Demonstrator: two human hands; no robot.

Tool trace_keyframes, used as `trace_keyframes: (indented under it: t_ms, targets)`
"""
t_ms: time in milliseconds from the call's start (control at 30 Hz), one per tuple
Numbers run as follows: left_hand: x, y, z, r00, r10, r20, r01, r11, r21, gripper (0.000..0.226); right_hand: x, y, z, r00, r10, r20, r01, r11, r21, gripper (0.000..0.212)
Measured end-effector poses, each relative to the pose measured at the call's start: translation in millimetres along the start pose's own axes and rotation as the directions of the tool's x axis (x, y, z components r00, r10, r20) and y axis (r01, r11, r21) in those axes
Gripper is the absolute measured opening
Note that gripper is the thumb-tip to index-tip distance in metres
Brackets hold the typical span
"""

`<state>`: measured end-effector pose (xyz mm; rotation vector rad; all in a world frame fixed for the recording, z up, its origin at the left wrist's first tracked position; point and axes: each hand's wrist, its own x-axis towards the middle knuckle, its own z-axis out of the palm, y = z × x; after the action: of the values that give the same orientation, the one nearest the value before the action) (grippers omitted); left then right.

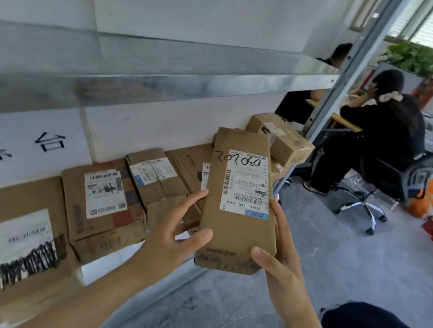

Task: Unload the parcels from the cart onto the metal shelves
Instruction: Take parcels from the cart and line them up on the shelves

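White wall with a paper sign backs the metal rack. The lower shelf carries a row of parcels lying flat, labels up.

Step in hand: placing, not yet released. One long flat parcel is held label up and tilted. Its near end is out over the floor; its far end is above the right end of the row, just beside a small box. Cannot tell whether it touches the parcels beneath.

Left hand pinches the left edge, thumb on the top face. Right hand grips the near right corner, thumb on the near end, fingers along the right side.

Judgement on the next move: little bare shelf shows at that end, so the parcel probably goes on top of the flat ones. Level it, push it forward until the shelf side bears the weight, then let go. Risk: nudging the small box towards the open end by the upright post.
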<state>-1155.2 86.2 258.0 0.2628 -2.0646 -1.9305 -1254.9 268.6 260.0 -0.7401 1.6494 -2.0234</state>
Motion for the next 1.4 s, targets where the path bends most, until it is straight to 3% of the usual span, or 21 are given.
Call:
trace_keyframes:
  t_ms: [367, 633, 933, 1400]
  targets:
    - [11.3, -2.0, 37.7, 0.999, -0.043, -0.026, 0.044, 0.999, 0.017, 0.062, 7.0, 4.9, -41.7, 0.998, -0.009, 0.055, 0.009, 1.0, 0.01, 0.076]
    - [9.5, 0.0, 9.1, 0.999, -0.05, -0.018, 0.051, 0.997, 0.065, 0.062, 11.1, 12.9, -12.7, 0.999, -0.029, 0.021, 0.029, 0.999, 0.023, 0.076]
    - [14.3, 4.0, -25.9, 0.999, -0.035, 0.025, 0.035, 0.999, -0.001, 0.061, 24.2, 15.3, 19.2, 1.0, -0.03, 0.01, 0.03, 0.999, 0.016, 0.078]
    - [39.0, 4.5, -6.6, 0.999, -0.014, 0.039, 0.016, 0.999, -0.049, 0.061, 35.1, 6.8, -3.6, 0.999, -0.028, -0.019, 0.028, 0.999, -0.039, 0.084]
